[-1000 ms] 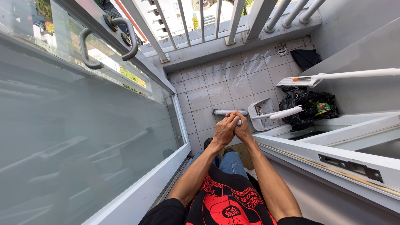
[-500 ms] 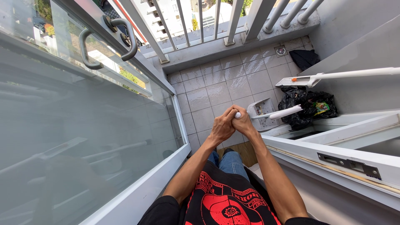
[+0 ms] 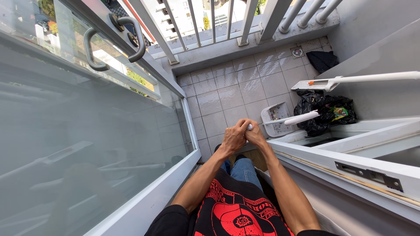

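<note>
White handle tip (image 3: 249, 127) pokes out between both hands, pointing almost straight at the camera; rest of the tool hidden behind them. Left hand (image 3: 234, 139) and right hand (image 3: 254, 136) clenched around it, touching each other, above the tiled balcony floor (image 3: 227, 94). Tiles look glossy, no loose dirt visible, so floor work seems mostly done. Dustpan (image 3: 276, 118) sits unused beside black bags (image 3: 323, 111); second mop (image 3: 350, 81) leans on the wall.
</note>
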